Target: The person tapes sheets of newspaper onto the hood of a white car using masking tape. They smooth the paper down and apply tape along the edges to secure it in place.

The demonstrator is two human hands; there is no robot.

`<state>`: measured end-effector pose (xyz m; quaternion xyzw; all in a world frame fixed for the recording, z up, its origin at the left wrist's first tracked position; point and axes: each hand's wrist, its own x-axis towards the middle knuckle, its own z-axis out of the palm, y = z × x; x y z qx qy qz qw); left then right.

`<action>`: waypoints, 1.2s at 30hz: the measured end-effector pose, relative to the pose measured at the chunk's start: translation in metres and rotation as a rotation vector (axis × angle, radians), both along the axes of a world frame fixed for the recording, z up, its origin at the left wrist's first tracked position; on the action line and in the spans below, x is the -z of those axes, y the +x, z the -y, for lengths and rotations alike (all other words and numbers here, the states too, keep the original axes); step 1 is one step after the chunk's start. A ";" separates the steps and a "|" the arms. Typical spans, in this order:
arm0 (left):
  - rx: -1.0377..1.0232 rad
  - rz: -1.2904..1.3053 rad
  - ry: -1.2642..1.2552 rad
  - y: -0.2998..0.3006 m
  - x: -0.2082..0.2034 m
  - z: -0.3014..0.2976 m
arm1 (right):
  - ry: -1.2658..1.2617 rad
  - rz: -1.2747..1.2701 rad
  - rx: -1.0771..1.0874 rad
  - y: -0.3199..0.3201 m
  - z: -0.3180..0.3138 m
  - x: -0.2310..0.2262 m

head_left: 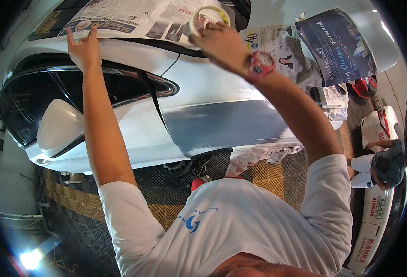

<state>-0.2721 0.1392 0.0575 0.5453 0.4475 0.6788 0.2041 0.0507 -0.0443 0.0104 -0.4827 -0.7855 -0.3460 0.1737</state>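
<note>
Car [212,78] is white, with newspaper [139,11] laid across its upper side: probably feather-light, floppy and easy to rip, so hold it by the edges; headlines and photos printed on it. Left hand [84,48] has fingers spread at its near edge. Right hand [222,44] grips a tape roll [193,22] over the paper, likely light and firm, best held round the rim; can't read any label.

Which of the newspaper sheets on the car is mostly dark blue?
The dark blue sheet, right of the red watch; the left sheet at the left hand and the middle sheet beside the watch are mostly pale.
</note>
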 end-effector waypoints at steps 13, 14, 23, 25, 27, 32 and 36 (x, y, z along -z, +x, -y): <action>0.103 -0.922 0.121 0.014 -0.012 0.056 | -0.451 -0.038 0.186 0.066 -0.021 -0.009; 0.206 -0.951 0.233 0.031 -0.006 0.067 | -0.483 -0.051 0.160 0.066 -0.020 -0.012; 0.596 -1.216 0.401 0.141 0.052 0.082 | -0.723 -0.156 0.165 0.083 -0.041 -0.013; 0.649 -1.254 0.327 0.146 0.048 0.075 | -0.744 -0.121 0.116 0.076 -0.034 -0.030; 0.670 -1.267 0.295 0.152 0.046 0.075 | -0.801 -0.164 0.121 0.072 -0.028 -0.044; 0.689 -1.176 0.362 0.169 0.059 0.062 | -0.872 -0.171 0.192 0.072 -0.032 -0.047; 0.592 -1.153 0.331 0.195 0.057 0.062 | -0.527 0.159 0.336 0.100 -0.057 -0.012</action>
